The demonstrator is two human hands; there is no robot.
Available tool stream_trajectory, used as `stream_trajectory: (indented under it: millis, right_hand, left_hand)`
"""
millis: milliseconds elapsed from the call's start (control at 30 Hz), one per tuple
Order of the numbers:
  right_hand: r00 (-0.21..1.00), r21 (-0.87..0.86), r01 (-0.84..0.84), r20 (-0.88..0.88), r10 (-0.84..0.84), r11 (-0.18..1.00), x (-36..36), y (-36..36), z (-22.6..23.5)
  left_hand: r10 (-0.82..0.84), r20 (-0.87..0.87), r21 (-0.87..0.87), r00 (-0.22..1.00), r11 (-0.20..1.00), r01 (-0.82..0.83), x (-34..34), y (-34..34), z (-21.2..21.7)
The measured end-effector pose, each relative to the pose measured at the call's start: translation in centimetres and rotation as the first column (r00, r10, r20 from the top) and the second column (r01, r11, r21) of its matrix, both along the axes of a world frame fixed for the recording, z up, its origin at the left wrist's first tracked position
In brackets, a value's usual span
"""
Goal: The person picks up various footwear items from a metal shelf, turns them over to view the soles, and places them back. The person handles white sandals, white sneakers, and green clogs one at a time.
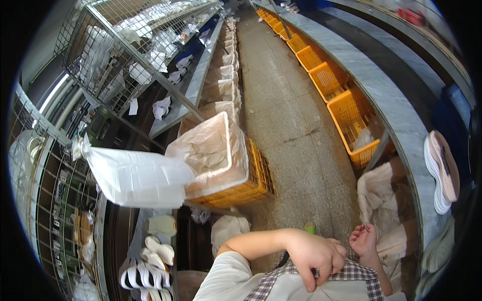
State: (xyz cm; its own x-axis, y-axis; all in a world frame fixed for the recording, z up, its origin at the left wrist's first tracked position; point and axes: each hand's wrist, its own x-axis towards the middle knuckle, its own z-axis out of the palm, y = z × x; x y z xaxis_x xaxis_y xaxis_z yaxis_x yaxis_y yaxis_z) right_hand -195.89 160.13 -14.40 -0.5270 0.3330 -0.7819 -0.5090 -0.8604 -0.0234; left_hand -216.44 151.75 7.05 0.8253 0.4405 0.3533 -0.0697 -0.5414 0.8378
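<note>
My left hand (317, 258) is bent across my front, against the checked apron (356, 273) and white shirt. Its fingers are curled downward, and whatever they may hold is hidden. Just to the right, my right hand (363, 242) is raised with fingers bent in toward the palm. Thumb and fingertip come together there, perhaps on something thin and pale, too small to name. The nearest thing to this hand is a pale cloth-lined bin (379, 193) under the right-hand bench.
Yellow crates (351, 120) line the right bench (351, 55); a sole (442, 173) lies on it. At left, a white plastic bag (135, 175) hangs beside a lined yellow crate (258, 173). Several white soles (145, 276) sit on a lower-left shelf, near wire racks (115, 55). A floor aisle (286, 110) runs between.
</note>
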Motion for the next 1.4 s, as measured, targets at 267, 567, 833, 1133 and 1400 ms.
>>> stream_trajectory:
  millis: [267,567,833,1133,1400]
  right_hand:
    - [0.988,0.121,-0.151,-0.012,0.154,0.981,-17.2,4.5,2.7]
    - [0.942,-0.004,-0.334,0.024,0.334,0.943,-31.2,11.6,-0.1]
    - [0.803,0.159,-0.592,0.195,0.562,0.79,-46.8,26.1,-1.7]
    - [0.659,0.258,-0.734,0.046,0.751,0.628,-67.1,41.2,1.2]
    - [0.574,0.214,-0.806,0.055,0.817,0.552,-76.7,42.2,-0.5]
  left_hand:
    - [0.215,-0.061,0.053,0.975,0.976,-0.212,-15.9,1.4,3.5]
    - [0.243,0.098,-0.099,0.965,0.967,-0.234,-27.9,7.7,-0.2]
    - [0.539,0.334,-0.334,0.773,0.835,-0.438,-40.5,17.2,-2.0]
    - [0.788,-0.613,-0.142,-0.062,-0.188,-0.972,-50.6,15.4,-10.8]
    - [0.76,-0.62,-0.43,0.192,-0.124,-0.894,-52.7,16.9,-20.5]
